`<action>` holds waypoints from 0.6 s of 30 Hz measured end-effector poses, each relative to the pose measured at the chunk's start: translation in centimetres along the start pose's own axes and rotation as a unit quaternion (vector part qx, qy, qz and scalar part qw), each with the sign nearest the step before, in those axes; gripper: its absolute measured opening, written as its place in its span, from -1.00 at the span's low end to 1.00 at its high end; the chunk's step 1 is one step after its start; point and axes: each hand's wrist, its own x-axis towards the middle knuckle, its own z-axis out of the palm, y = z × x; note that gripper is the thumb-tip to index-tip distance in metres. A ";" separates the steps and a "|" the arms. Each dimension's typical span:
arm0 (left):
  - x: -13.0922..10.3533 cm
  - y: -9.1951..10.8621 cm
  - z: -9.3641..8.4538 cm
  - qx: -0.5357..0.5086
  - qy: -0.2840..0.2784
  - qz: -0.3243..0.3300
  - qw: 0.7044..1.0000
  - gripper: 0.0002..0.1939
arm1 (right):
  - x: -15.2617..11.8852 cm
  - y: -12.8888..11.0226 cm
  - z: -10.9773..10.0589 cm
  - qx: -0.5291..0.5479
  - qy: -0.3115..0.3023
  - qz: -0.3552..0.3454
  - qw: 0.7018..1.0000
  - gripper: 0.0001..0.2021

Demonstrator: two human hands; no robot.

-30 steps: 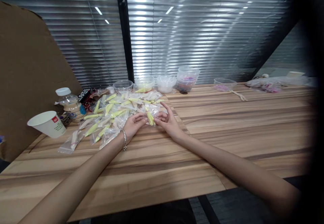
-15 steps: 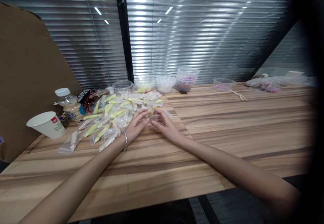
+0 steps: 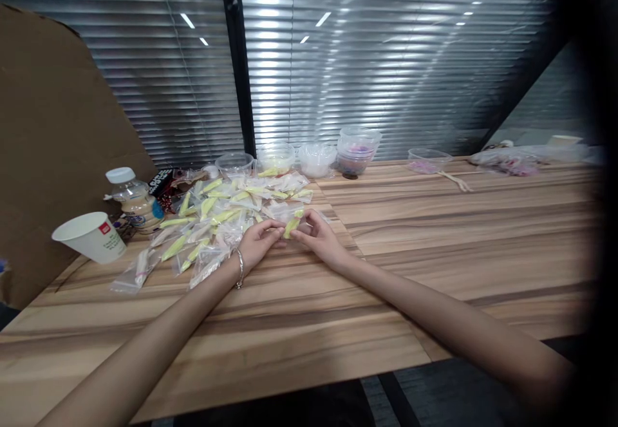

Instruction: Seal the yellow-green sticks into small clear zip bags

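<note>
A small clear bag with a yellow piece [image 3: 292, 225] in it is between my two hands, just above the wooden table [image 3: 309, 324]. My left hand [image 3: 262, 239], with a silver bracelet at the wrist, pinches the bag's left side. On the right side, the fingers of my right hand [image 3: 316, 237] are closed on the same bag. Beyond and to the left of my hands spreads a pile of clear bags [image 3: 226, 203] holding yellow and whitish pieces. My left hand lies against the near right edge of this pile.
A paper cup [image 3: 89, 237] and a bottle with a white lid [image 3: 132, 198] stand at the left, beside a cardboard panel [image 3: 58, 131]. Clear tubs [image 3: 316, 160] line the back. Farther right are a shallow tub [image 3: 429, 160], pale sticks [image 3: 455, 181] and plastic bags [image 3: 516, 160].
The bagged yellow piece has tilted and come lower between my hands, and more of it shows. My left fingers have drawn closer together, and my right hand has shifted slightly.
</note>
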 end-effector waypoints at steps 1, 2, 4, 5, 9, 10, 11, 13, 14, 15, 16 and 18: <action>0.1 -0.1 -0.1 -0.015 0.022 0.014 1.000 -0.60 | 0.1 0.3 -0.1 -0.013 0.021 -0.003 1.000 -0.63; 0.2 -0.2 -0.1 -0.028 0.043 0.024 0.998 -0.62 | 0.1 0.5 -0.3 -0.030 0.052 -0.008 0.998 -0.59; 0.4 -0.5 -0.2 -0.045 0.073 0.026 0.996 -0.62 | 0.2 0.7 -0.6 -0.075 0.117 -0.024 0.990 -0.59; 0.4 -0.6 -0.3 -0.046 0.080 0.024 0.995 -0.62 | 0.2 0.7 -0.7 -0.096 0.133 -0.034 0.986 -0.64; 0.6 -0.6 -0.5 0.008 0.099 0.028 0.995 -0.62 | -0.3 -0.3 -0.3 -0.152 0.038 -0.064 0.986 -0.78; 0.5 -0.5 -0.5 0.028 0.099 0.033 0.994 -0.62 | -0.5 -0.6 -0.1 -0.160 0.000 -0.063 0.985 -0.72; 0.5 -0.4 -0.5 0.047 0.093 0.042 0.994 -0.62 | -0.6 -0.8 0.1 -0.165 -0.031 -0.060 0.984 -0.63; 0.3 -0.1 -0.5 0.076 0.067 0.071 0.992 -0.60 | -0.8 -1.0 0.4 -0.160 -0.062 -0.048 0.984 -0.47; 0.2 0.0 -0.4 0.089 0.049 0.086 0.991 -0.58 | -0.8 -1.0 0.5 -0.147 -0.066 -0.042 0.986 -0.41; 0.2 0.2 -0.4 0.103 0.033 0.100 0.989 -0.56 | -0.7 -0.8 0.5 -0.129 -0.063 -0.037 0.989 -0.38; 0.1 0.3 -0.3 0.125 0.021 0.116 0.985 -0.54 | -0.7 -0.6 0.4 -0.105 -0.056 -0.034 0.992 -0.38; -0.1 0.4 -0.3 0.186 0.003 0.147 0.971 -0.53 | -0.5 -0.3 0.2 -0.051 -0.031 -0.026 0.998 -0.43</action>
